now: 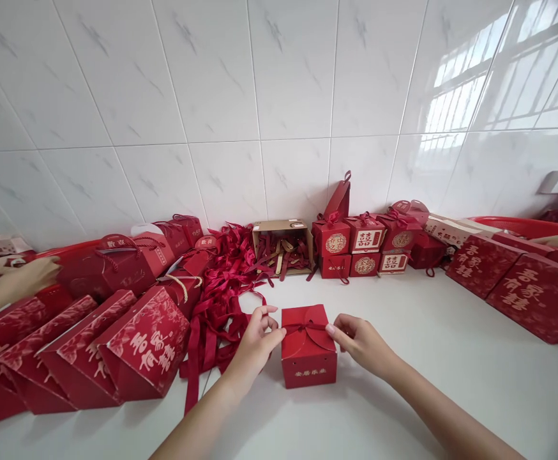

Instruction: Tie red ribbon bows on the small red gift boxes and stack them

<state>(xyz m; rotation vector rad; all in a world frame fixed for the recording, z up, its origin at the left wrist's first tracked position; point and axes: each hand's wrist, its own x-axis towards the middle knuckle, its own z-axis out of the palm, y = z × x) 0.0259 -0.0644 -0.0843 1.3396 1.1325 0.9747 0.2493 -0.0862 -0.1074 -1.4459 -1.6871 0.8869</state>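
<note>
A small red gift box (309, 372) with gold characters on its front stands upright on the white table, its curved top flaps folded together. A dark red ribbon (302, 328) runs across the lid through the centre. My left hand (261, 338) is at the box's left edge, thumb and fingers closed on the ribbon's left end. On the opposite side, my right hand (361, 340) pinches the other end between thumb and forefinger. Just left of my left hand lies a heap of loose red ribbons (221, 319).
Large red boxes (147, 345) line the left, with another person's hand (20, 281) behind them. An open cardboard box (283, 225) of ribbon strips and small stacked gift boxes (365, 239) stand by the tiled wall. More large boxes (542, 297) and a red basket (523, 225) are right.
</note>
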